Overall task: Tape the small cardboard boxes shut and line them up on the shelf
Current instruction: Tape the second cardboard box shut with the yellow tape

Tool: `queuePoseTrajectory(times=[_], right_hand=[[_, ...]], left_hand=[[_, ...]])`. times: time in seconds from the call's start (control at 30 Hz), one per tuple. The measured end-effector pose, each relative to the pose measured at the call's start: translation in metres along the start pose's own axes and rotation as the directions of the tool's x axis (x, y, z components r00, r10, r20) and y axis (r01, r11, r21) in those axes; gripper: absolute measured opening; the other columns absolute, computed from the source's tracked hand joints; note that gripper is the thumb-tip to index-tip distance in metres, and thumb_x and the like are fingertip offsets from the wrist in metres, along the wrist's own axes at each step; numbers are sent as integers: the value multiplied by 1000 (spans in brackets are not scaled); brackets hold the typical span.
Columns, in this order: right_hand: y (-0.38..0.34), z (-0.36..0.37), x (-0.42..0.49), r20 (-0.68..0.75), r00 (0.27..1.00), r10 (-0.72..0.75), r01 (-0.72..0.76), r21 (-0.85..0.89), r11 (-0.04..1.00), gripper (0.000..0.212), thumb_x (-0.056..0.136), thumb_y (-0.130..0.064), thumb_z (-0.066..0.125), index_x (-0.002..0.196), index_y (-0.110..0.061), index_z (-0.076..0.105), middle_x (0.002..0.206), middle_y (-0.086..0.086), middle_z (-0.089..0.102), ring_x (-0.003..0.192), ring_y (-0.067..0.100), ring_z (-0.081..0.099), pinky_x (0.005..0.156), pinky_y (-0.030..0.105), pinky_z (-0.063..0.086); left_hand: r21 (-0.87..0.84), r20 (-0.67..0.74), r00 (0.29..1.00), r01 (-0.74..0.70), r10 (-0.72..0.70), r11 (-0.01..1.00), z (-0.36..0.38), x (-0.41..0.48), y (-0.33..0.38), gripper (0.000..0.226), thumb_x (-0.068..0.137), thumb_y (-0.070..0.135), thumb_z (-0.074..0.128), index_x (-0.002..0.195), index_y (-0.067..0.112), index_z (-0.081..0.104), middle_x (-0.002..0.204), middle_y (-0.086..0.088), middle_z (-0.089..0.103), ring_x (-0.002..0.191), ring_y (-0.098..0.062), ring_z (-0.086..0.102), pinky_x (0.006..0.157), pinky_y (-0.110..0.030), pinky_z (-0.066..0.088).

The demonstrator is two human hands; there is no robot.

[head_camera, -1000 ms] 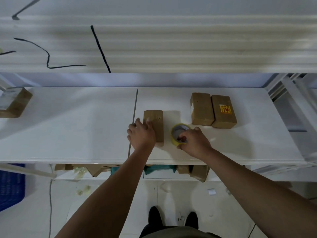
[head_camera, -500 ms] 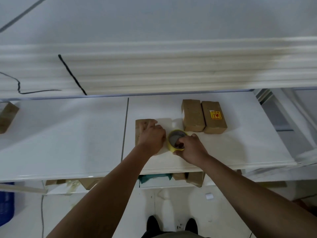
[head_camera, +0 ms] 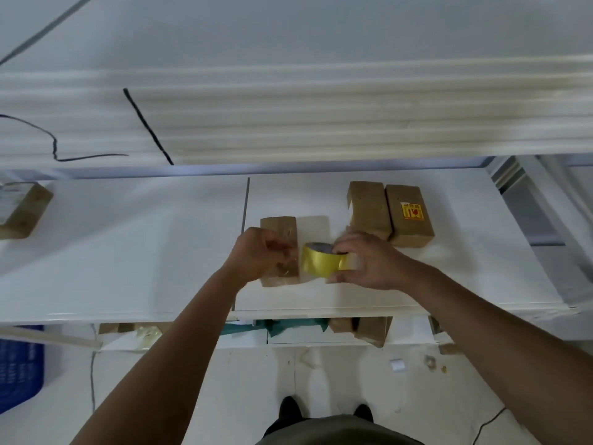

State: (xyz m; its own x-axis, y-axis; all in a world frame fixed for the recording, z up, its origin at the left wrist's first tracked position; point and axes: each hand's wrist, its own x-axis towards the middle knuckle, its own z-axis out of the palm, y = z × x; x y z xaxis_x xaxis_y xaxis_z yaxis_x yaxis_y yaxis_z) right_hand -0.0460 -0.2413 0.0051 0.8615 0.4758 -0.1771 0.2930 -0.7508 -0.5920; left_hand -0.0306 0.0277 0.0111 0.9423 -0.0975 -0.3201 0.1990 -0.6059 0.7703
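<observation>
My right hand [head_camera: 362, 263] grips the yellow tape roll [head_camera: 321, 264] just right of the small brown cardboard box [head_camera: 278, 227] on the white shelf [head_camera: 128, 252]. My left hand [head_camera: 256, 255] curls over that box, blurred; what it pinches I cannot tell.

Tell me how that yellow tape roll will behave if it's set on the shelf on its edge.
The tape roll is a round ring, so on edge it would probably roll along the smooth white shelf. Laid flat, it should stay put. The right hand holds it with fingers and thumb alone, so it is likely light.
</observation>
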Motion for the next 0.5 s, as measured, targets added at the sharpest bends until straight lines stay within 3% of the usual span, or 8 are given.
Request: queuePoseTrajectory(times=[0.03, 0.1, 0.17, 0.33, 0.43, 0.5], right_hand=[[-6, -1, 3, 59, 998, 14, -17, 52, 998, 39, 78, -55, 85, 104, -28, 72, 117, -5, 68, 126, 7, 51, 106, 28, 36], [-19, 0, 11, 116, 993, -2, -15, 150, 989, 36, 76, -55, 88, 85, -27, 67, 86, -8, 67, 91, 10, 63, 80, 35, 44], [-29, 4, 20, 144, 989, -41, 10, 210, 978, 39, 76, -56, 88, 73, -27, 61, 67, -11, 56, 65, 9, 53, 64, 35, 37], [-32, -4, 47, 93, 996, 11, -22, 110, 994, 44, 79, -62, 80, 68, -27, 56, 65, -10, 53, 59, 4, 50, 61, 30, 36], [-15, -7, 63, 40, 994, 102, -101, -22, 995, 62, 73, -77, 72, 66, -19, 51, 65, -5, 51, 60, 15, 51, 60, 35, 35], [-12, -8, 73, 9, 992, 124, -123, -60, 991, 65, 72, -80, 70, 64, -20, 47, 63, -5, 49, 59, 16, 50, 60, 34, 34]], left_hand=[[-31, 17, 1000, 10, -9, 999, -6, -4, -5, 13, 83, 16, 88, 92, 24, 83, 82, 9, 79, 78, -4, 72, 73, -14, 55], [-153, 50, 997, 66, -59, 986, -12, -14, -12, 11, 85, 5, 84, 88, 16, 82, 78, 0, 79, 73, -10, 75, 69, -18, 59], [-199, 36, 994, 109, -104, 974, -10, -21, -17, 17, 88, -6, 76, 87, 11, 79, 78, -6, 78, 70, -14, 76, 68, -23, 62], [-230, -190, 973, 88, -133, 969, 0, -25, -29, 14, 94, -2, 70, 87, 10, 75, 80, -7, 77, 65, -12, 76, 65, -19, 60], [-230, -233, 964, 70, -125, 971, -3, -23, -30, 14, 93, 1, 69, 88, 11, 76, 76, -1, 78, 62, -6, 74, 61, -13, 54], [-275, -230, 959, 99, -165, 956, -4, -17, -31, 10, 93, 4, 72, 88, 11, 78, 75, -1, 79, 64, -7, 75, 67, -21, 58]])
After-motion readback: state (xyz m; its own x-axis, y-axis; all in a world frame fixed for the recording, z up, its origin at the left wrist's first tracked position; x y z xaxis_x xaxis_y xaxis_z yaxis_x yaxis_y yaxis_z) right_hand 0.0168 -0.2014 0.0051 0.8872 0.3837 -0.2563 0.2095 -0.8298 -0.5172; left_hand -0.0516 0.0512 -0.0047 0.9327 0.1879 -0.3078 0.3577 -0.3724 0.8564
